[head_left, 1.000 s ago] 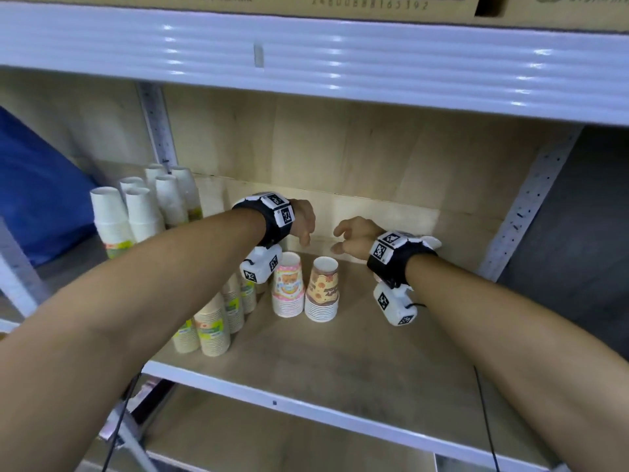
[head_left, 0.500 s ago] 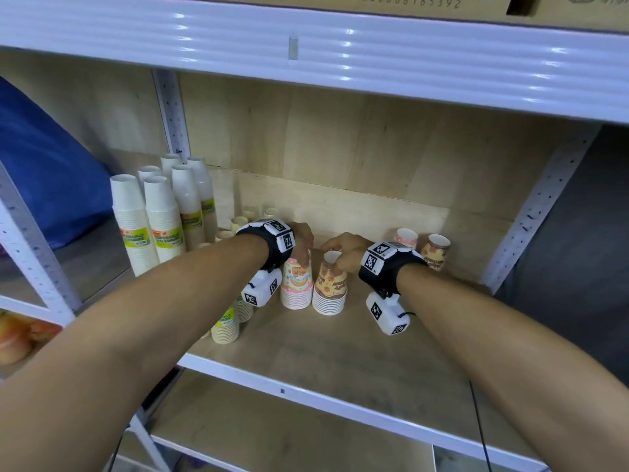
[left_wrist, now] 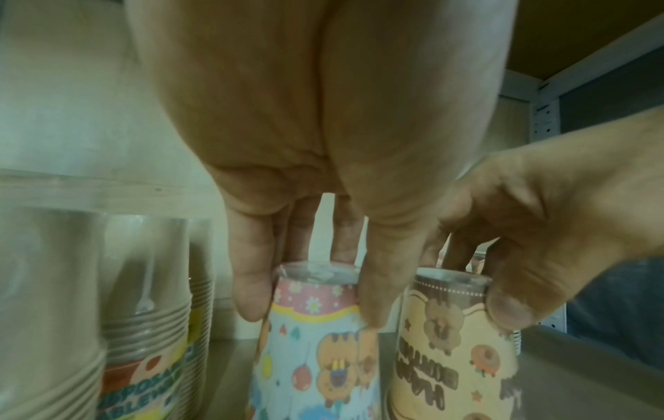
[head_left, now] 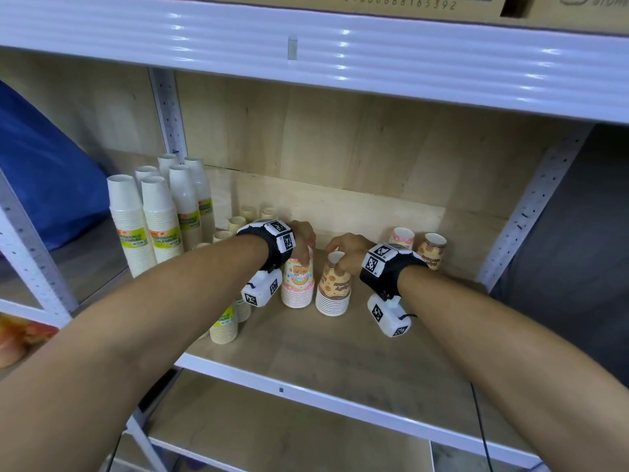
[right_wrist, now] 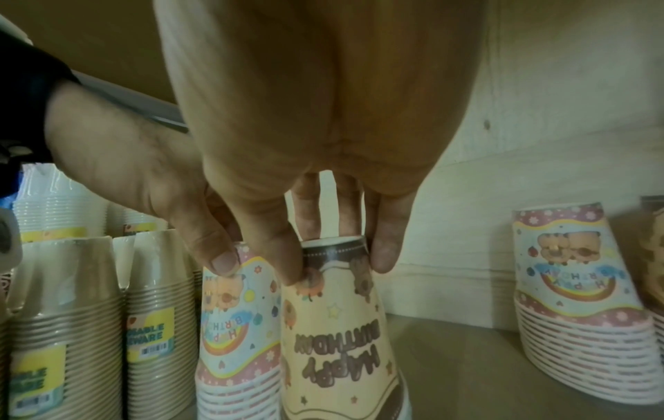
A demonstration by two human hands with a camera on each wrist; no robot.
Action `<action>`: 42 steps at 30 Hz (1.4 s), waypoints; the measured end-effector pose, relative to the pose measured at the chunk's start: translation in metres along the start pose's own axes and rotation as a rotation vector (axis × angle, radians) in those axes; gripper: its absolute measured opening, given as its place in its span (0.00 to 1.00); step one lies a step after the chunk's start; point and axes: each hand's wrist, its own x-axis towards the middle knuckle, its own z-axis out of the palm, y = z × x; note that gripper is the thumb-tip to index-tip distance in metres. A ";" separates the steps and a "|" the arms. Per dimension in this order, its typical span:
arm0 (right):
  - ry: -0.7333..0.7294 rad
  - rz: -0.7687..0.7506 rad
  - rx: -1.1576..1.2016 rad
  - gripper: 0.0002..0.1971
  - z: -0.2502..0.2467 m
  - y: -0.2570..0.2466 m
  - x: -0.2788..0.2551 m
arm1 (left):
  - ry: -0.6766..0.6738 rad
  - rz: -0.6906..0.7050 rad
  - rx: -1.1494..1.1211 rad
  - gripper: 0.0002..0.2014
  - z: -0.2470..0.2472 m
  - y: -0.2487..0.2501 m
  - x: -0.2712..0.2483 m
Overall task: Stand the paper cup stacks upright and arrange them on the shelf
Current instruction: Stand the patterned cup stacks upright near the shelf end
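Note:
Two short stacks of birthday cups stand upside down, side by side, in the middle of the wooden shelf point(head_left: 340, 356). My left hand point(head_left: 304, 243) grips the top of the pink stack point(head_left: 297, 284) point(left_wrist: 316, 355) from above, fingers curled round its upturned base. My right hand point(head_left: 343, 255) pinches the top of the brown stack point(head_left: 334, 291) point(right_wrist: 337, 326) the same way. In the left wrist view the right hand's thumb point(left_wrist: 506, 307) lies on the brown stack point(left_wrist: 456, 355). Another pink stack point(head_left: 401, 237) point(right_wrist: 578, 312) and brown stack point(head_left: 433, 250) stand at the back right.
Tall white cup stacks point(head_left: 153, 219) stand at the shelf's left end. Shorter beige stacks point(head_left: 224, 325) point(right_wrist: 71, 326) with yellow labels stand right beside the pink stack, under my left forearm. A white shelf beam point(head_left: 306, 39) runs overhead, and a perforated upright point(head_left: 531, 206) stands at the right.
Both hands came down from hovering behind the two stacks and took hold of their tops. The head view shifted, bringing the back-right stacks into sight.

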 end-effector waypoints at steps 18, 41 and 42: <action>0.155 0.236 0.007 0.25 -0.044 0.089 -0.030 | 0.022 0.194 0.022 0.27 -0.004 0.094 0.037; 0.240 0.272 0.016 0.15 -0.059 0.173 -0.029 | 0.039 0.313 0.045 0.29 0.024 0.181 0.106; 0.245 0.263 0.023 0.14 -0.058 0.175 -0.028 | 0.032 0.319 0.050 0.28 0.025 0.182 0.107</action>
